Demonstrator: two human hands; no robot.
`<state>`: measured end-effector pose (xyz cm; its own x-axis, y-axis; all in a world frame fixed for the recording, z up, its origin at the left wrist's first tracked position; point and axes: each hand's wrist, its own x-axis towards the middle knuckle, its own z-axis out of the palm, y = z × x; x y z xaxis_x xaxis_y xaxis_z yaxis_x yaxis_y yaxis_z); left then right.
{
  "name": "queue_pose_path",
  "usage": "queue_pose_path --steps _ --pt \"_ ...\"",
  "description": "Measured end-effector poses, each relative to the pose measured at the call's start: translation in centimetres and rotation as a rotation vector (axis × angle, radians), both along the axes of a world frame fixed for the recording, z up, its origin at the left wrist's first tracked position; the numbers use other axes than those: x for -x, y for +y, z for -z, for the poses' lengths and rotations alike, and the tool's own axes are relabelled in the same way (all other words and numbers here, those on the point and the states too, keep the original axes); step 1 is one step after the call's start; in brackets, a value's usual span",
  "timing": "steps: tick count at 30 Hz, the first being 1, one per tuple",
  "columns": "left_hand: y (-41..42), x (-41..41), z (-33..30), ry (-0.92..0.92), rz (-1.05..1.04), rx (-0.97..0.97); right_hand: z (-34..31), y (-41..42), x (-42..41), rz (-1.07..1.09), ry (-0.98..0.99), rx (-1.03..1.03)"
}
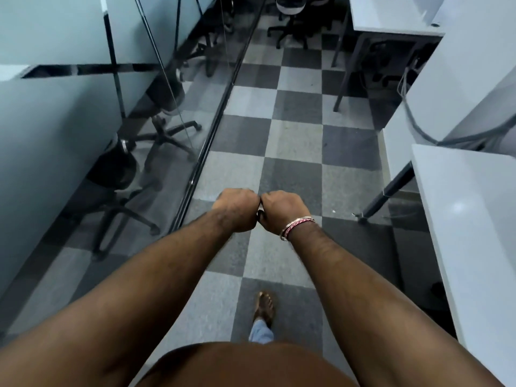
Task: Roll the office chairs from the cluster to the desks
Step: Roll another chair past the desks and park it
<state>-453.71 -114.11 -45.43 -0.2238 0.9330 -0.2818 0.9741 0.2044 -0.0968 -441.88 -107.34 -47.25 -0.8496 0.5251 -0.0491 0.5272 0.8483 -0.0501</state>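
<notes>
Torso: brown shirt (245,367) at bottom edge, both bare forearms stretched forward.
Left hand (236,209): fist clenched, holds nothing, knuckles touching right hand.
Right hand (282,209): fist clenched, small dark thing between the fists, cannot tell what; bangles (296,226) on wrist.
Foot (265,307): sandal, on checkered carpet (293,141).
Office chairs (293,20): far end of aisle, well apart from hands; more behind glass partition (167,107), left.
Desks (469,219): white, along right side.

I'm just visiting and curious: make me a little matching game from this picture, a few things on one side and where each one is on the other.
Things:
1. bracelet
2. office chair
3. sandal
4. cables

Places:
A. far end of the aisle
B. on the right wrist
C. hanging by the desk on the right
D. on the checkered floor, near the bottom of the picture

Pairs: 1-B, 2-A, 3-D, 4-C
</notes>
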Motion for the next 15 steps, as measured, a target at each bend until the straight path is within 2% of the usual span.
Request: queue_pose_path --steps 7,15 --pt "17.4 10.1 -2.1 -0.007 -0.035 -0.044 -3.0 17.6 10.2 -0.013 -0.006 -0.036" --pt "37.7 20.4 0.8 -0.030 0.064 0.000 0.3 36.9 20.2 0.088 -0.076 -0.030"
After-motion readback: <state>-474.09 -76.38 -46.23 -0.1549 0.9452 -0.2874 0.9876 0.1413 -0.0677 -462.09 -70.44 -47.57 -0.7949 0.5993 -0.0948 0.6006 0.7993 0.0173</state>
